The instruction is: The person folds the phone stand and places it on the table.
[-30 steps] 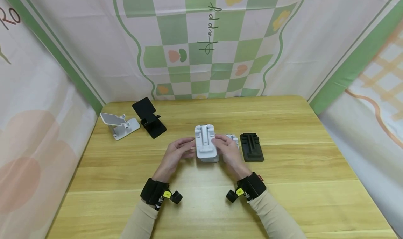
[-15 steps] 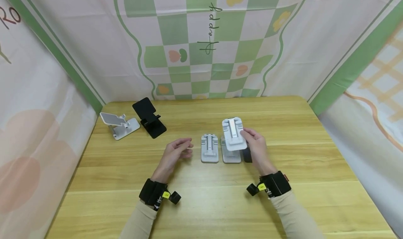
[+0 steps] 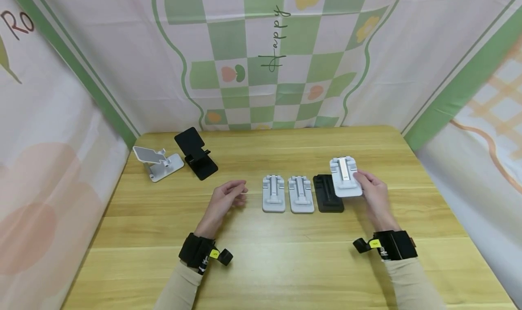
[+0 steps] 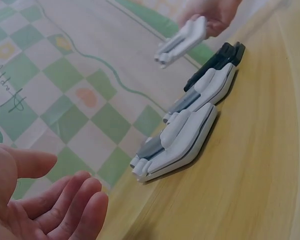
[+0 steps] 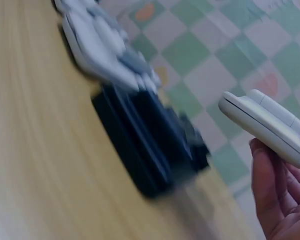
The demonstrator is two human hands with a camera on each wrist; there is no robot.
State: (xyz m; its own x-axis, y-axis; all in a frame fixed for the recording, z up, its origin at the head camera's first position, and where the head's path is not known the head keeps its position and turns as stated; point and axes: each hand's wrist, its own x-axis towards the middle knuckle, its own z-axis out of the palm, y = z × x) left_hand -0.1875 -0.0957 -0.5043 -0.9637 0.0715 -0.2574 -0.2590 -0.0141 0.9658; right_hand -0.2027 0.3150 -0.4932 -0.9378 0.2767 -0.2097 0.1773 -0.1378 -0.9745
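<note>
A folded white phone stand (image 3: 346, 177) is pinched at its right edge by my right hand (image 3: 376, 199), held above the table. It partly covers a folded black phone stand (image 3: 326, 196) lying below. Left of that black one, two more folded white phone stands (image 3: 273, 194) lie side by side. My left hand (image 3: 224, 204) hovers left of the row, fingers loosely bent and holding nothing. In the left wrist view its relaxed fingers (image 4: 75, 205) are apart from the nearest white stand. From the right wrist view, the held white stand (image 5: 265, 125) sits between thumb and fingers.
On the wooden table (image 3: 261, 264), at the back left, are an unfolded white phone stand (image 3: 159, 162) and an unfolded black phone stand (image 3: 196, 153). A patterned cloth (image 3: 269, 74) hangs behind the table's far edge.
My right hand has carried the white phone stand from the middle to the right, past the second white stand and over the folded black one. My left hand has hardly moved.
</note>
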